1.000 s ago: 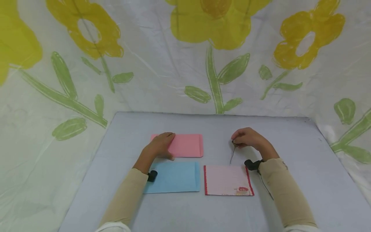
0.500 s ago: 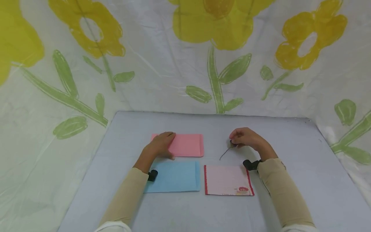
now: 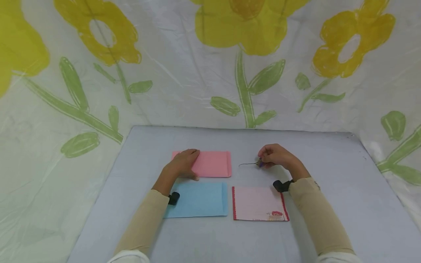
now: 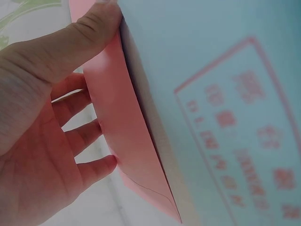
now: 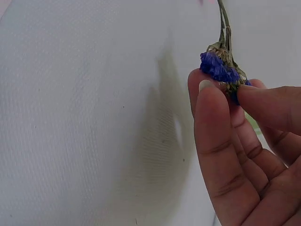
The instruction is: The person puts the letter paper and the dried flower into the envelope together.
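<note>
My left hand [image 3: 182, 165] rests on the left end of a pink envelope [image 3: 213, 164] lying flat on the table. In the left wrist view its fingertips touch the far edge of the envelope, and the thumb lies along the near edge. My right hand [image 3: 277, 157] is above the table, right of that envelope. Between thumb and fingers it pinches the blue-purple head of a dried flower [image 5: 218, 66], partly hidden by the fingertips. The flower's thin stem [image 3: 249, 164] points left toward the pink envelope.
A blue envelope [image 3: 200, 201] lies in front of the pink one, partly under the left wrist; red print shows on it in the left wrist view. Right of it lies a pale pink envelope [image 3: 254, 201] with red edges. A flower-painted curtain [image 3: 184, 91] hangs behind the grey table [image 3: 197, 241].
The flower's stem has swung from pointing toward me to pointing left as the right hand turns it. That hand has shifted slightly left. The left hand stays in place.
</note>
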`<state>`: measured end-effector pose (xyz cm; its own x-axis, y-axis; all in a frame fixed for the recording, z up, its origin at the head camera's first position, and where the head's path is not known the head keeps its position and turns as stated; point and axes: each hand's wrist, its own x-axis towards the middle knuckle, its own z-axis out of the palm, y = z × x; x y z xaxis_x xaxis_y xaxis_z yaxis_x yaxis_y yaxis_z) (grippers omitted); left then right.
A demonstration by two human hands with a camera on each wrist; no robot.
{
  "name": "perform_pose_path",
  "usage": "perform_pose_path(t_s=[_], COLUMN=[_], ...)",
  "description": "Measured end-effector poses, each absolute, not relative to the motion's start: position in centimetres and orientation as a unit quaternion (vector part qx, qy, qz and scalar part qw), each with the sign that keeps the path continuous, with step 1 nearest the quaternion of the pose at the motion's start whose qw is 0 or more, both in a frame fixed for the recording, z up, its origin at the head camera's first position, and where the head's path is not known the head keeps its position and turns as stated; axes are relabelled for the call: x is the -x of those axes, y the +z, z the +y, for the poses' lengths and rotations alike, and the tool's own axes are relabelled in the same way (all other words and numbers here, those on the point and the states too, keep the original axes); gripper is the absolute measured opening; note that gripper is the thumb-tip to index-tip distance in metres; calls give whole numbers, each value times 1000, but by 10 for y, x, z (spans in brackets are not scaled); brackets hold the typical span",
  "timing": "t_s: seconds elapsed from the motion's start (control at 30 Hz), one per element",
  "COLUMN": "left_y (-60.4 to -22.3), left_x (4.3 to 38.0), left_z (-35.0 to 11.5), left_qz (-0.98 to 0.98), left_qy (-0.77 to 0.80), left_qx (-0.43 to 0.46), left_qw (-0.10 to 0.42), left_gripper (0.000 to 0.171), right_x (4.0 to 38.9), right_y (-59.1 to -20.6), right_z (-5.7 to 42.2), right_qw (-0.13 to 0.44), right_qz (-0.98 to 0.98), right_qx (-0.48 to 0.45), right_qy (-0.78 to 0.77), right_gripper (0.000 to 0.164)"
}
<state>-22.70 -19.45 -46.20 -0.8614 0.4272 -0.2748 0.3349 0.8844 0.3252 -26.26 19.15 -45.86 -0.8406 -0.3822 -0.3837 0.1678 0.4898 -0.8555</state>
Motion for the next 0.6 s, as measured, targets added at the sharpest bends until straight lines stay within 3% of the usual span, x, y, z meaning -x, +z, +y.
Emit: perform_pose_path(t_s=[0.6], left_y=[-462], left_x=[226], left_z=[-193], left_qz=[956], left_qy=[140], left_qx=[-191], left_qw=[175], left_gripper=[101], right_x=[265], right_y=[-470], right_z=[170], right_qw=[249], right_qz=[852], right_qx=[56], right_qy=[-458], right_gripper=[21])
